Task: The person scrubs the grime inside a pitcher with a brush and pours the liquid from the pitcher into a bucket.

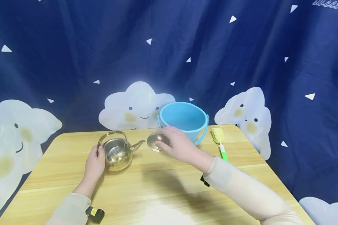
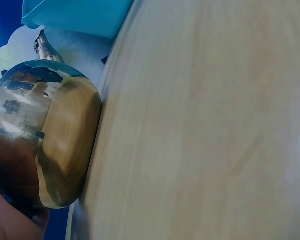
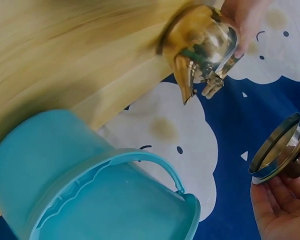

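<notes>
A shiny gold-toned metal teapot (image 1: 119,158) stands on the table with its top uncovered, and a perforated strainer (image 1: 115,147) shows inside the opening. My left hand (image 1: 95,163) grips the teapot's handle (image 1: 112,133) at its left side. The spout (image 1: 137,145) points right. In my right hand (image 1: 178,144) is the round metal teapot lid (image 1: 155,142), held above the table between the spout and the bucket. The right wrist view shows the lid (image 3: 276,147) tilted, its knob between the thumb and fingers.
A light blue bucket (image 1: 183,117) with a hinged handle stands at the back, just beyond my right hand. Right of it lies a brush (image 1: 218,136) with a yellow head and green grip. A dark blue curtain (image 1: 169,47) hangs behind the wooden table (image 1: 146,193).
</notes>
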The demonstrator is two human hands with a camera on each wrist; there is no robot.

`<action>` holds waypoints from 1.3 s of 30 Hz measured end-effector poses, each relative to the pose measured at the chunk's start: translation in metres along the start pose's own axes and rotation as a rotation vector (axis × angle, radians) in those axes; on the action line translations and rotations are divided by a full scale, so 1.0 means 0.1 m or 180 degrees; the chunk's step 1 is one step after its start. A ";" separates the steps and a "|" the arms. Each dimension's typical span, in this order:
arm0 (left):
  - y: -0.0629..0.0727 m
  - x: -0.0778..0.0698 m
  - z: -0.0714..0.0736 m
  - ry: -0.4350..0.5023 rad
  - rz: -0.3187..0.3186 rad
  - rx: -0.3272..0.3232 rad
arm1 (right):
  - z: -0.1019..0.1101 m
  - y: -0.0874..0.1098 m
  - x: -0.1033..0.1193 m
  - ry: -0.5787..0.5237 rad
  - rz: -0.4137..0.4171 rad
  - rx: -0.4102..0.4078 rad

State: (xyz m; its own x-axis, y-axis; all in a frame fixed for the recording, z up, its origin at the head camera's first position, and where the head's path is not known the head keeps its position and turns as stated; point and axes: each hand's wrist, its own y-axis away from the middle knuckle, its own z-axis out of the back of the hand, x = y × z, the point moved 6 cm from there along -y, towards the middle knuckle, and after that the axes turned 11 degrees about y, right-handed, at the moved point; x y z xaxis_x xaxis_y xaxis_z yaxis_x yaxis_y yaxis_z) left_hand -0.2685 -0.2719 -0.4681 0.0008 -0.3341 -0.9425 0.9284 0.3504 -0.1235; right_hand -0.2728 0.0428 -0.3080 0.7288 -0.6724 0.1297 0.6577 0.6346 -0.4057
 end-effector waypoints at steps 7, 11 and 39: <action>0.00 -0.01 0.01 0.0008 0.0002 -0.0013 | -0.01 0.14 -0.05 0.0023 0.0072 -0.0026; 0.00 -0.02 0.00 0.0003 0.0012 0.0007 | 0.00 0.22 -0.10 0.0014 0.0056 -0.0072; 0.01 0.00 -0.01 0.0009 0.0030 0.0094 | 0.00 0.79 -0.52 0.0016 -0.0182 -0.0155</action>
State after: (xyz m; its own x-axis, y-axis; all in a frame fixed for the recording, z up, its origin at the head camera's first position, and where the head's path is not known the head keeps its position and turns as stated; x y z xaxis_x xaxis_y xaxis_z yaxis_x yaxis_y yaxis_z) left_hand -0.2682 -0.2706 -0.4687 0.0085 -0.3284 -0.9445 0.9389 0.3276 -0.1055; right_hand -0.2585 0.1279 -0.3468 0.6891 -0.7091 0.1494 0.6882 0.5758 -0.4414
